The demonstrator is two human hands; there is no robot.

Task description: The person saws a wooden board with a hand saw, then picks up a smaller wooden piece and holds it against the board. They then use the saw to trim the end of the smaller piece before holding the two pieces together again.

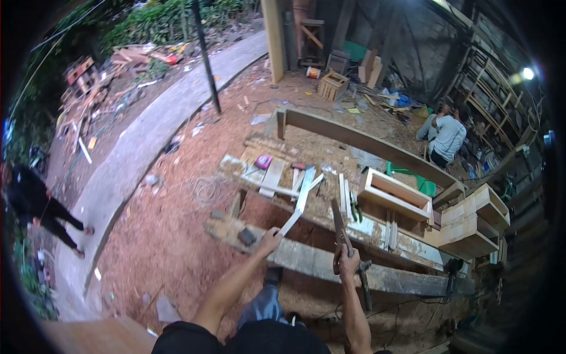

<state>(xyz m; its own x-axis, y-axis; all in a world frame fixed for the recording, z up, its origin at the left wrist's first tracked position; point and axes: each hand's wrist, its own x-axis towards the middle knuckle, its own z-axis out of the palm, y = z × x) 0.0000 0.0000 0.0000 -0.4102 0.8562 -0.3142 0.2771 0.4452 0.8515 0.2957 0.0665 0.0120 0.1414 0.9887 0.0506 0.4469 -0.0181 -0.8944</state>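
Observation:
My left hand (270, 241) is closed around the near end of a long pale strip (303, 194), which bends partway along and reaches over the workbench. My right hand (349, 261) grips the wooden handle of a handsaw (339, 227), its dark blade pointing away from me. Under both hands runs the bench's worn front beam (312, 256). Beyond the saw lie green-handled pliers (355, 207) and white strips (344, 194). A hammer (302, 167) and a pink roundish item (263, 161) rest farther left on the bench.
An open wooden box frame (395, 196) and stacked wooden boxes (471, 227) occupy the bench's right side. A crouching person (447, 137) is at back right; another person (44, 206) stands by the concrete path (127, 171). A dark post (205, 59) rises beyond.

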